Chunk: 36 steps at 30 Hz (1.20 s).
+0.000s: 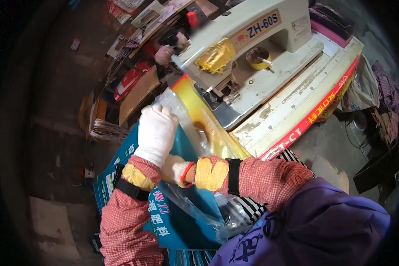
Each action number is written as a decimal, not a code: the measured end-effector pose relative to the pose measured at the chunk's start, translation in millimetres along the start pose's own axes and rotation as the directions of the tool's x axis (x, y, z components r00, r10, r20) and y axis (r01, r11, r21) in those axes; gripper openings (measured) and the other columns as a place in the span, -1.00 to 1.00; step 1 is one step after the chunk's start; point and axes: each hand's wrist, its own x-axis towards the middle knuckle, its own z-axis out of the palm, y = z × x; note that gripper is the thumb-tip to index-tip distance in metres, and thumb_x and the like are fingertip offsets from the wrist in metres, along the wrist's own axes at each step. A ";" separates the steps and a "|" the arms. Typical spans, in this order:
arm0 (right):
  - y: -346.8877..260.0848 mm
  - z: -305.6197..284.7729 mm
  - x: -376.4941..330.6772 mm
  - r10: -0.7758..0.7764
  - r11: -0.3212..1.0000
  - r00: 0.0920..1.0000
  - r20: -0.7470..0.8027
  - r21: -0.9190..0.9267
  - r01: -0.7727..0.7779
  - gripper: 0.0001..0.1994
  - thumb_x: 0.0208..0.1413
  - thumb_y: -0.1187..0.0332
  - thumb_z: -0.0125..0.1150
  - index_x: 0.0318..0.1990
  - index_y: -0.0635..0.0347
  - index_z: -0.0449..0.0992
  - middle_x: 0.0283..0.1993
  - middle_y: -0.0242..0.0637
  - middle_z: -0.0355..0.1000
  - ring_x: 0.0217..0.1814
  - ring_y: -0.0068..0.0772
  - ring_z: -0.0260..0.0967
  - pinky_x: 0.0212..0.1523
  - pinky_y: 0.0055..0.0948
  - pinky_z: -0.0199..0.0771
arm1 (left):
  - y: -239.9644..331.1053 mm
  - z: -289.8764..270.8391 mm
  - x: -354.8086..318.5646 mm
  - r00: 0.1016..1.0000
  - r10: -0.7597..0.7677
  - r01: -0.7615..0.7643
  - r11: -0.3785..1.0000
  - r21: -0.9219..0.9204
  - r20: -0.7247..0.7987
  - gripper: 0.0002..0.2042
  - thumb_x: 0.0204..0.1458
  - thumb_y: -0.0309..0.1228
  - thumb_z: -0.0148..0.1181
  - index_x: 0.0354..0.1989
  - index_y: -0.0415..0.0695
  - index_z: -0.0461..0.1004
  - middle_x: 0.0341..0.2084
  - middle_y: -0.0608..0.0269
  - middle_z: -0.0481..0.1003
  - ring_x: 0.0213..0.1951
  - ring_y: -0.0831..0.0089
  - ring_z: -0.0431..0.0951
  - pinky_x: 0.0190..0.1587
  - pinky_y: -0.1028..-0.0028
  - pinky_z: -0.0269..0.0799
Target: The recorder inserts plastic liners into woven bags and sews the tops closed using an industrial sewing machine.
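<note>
My left hand (156, 135), in a white knit glove, is closed at the top of a clear plastic liner (190, 117) beside the sewing machine's needle end. Just below its wrist is my right hand (176, 170), gloved in white with a red cuff edge; its fingers are hidden behind my left wrist and the bag. A large teal printed bag (186, 221) hangs under both hands and across my lap, with more clear film along its side. The white sewing machine (252, 48) stands ahead on the right. Yellow printed sheeting (208, 122) lies along its front edge.
A yellow cup (259, 59) with a stick in it rests on the machine bed. The worn table edge (297, 108) carries a red and white strip. Behind are another work table (153, 24) and a brown board (139, 95). A whitish plastic sack (363, 88) stands far right.
</note>
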 end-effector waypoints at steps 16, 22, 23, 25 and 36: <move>-24.9 164.6 -16.0 0.535 0.801 0.836 -0.119 -0.243 -0.547 -0.74 -0.06 0.19 0.00 -0.22 0.01 0.45 -0.34 -0.22 0.47 -0.34 -0.14 0.39 -0.33 -0.18 0.40 | -83.2 -30.4 57.2 0.994 0.014 -0.088 0.657 0.749 0.105 -0.85 -0.09 -0.46 0.03 -0.35 -0.04 0.50 -0.54 0.23 0.46 -0.43 0.29 0.56 -0.47 0.34 0.45; 8.3 118.2 -159.9 0.958 0.026 0.119 -0.260 -0.335 -0.942 -0.75 -0.02 0.21 0.03 -0.22 0.09 0.45 -0.37 -0.28 0.46 -0.44 -0.35 0.40 -0.42 -0.34 0.40 | -66.2 -33.1 112.9 0.928 -0.373 0.326 0.802 0.500 -0.006 -0.80 0.01 -0.45 -0.08 -0.23 -0.22 0.42 -0.30 -0.02 0.48 -0.27 0.07 0.54 -0.28 0.20 0.48; 40.1 93.4 -220.3 0.970 -0.010 0.082 -0.229 -0.377 -0.926 -0.74 0.02 0.22 0.01 -0.19 0.12 0.44 -0.36 -0.27 0.46 -0.43 -0.37 0.41 -0.41 -0.36 0.40 | -68.5 -29.4 113.3 0.898 -0.429 0.323 0.793 0.516 0.097 -0.80 0.02 -0.45 -0.10 -0.23 -0.20 0.43 -0.26 -0.03 0.48 -0.24 0.04 0.54 -0.26 0.19 0.48; 69.4 71.0 -275.0 0.857 0.466 0.515 0.013 -0.445 -0.765 -0.75 0.00 0.27 0.03 -0.19 0.15 0.46 -0.35 -0.23 0.47 -0.40 -0.34 0.42 -0.40 -0.35 0.40 | -58.2 -36.2 113.2 0.937 -0.316 0.195 0.825 0.531 0.147 -0.80 0.05 -0.44 -0.12 -0.23 -0.07 0.45 -0.30 0.04 0.51 -0.23 0.08 0.54 -0.24 0.21 0.48; 59.2 -82.5 -204.3 0.599 0.718 0.799 -0.049 0.475 -0.509 -0.40 -0.16 0.22 0.29 0.07 0.23 0.24 -0.29 -0.21 0.43 -0.21 -0.11 0.39 -0.21 -0.26 0.40 | -35.0 -42.1 117.9 0.954 -0.234 0.114 0.862 0.494 0.188 -0.82 0.06 -0.44 -0.12 -0.26 -0.09 0.44 -0.34 0.07 0.52 -0.23 0.13 0.54 -0.26 0.23 0.47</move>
